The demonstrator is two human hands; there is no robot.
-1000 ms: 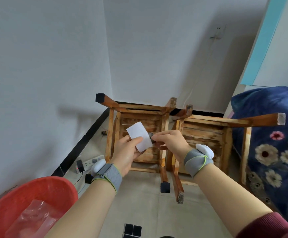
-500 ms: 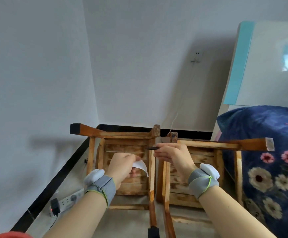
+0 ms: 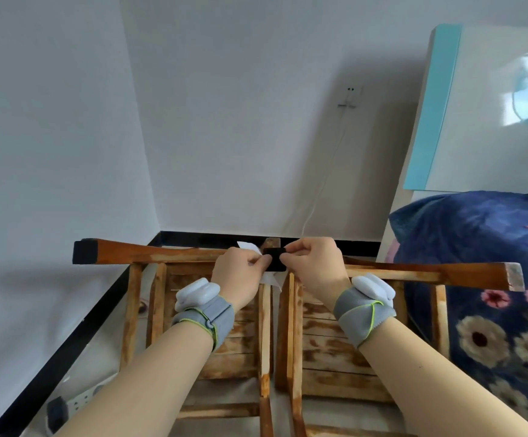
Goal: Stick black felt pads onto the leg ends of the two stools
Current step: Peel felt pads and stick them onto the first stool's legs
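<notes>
Two wooden stools lie upside down side by side: the left stool and the right stool. The left stool's far-left leg end carries a black felt pad. The right stool's far-right leg end is bare wood. Between the stools, at the far inner legs, my right hand pinches a black felt pad. My left hand touches that pad's left edge and holds a white backing paper. The leg end under the pad is hidden.
A white wall corner with black baseboard stands behind and to the left. A power strip lies on the floor at lower left. A dark blue flowered quilt crowds the right stool. A cable hangs from a wall socket.
The view has tilted up, so the red basin and spare pads left the frame. Both hands moved forward to the far inner legs, and the pad now shows flat between my fingers.
</notes>
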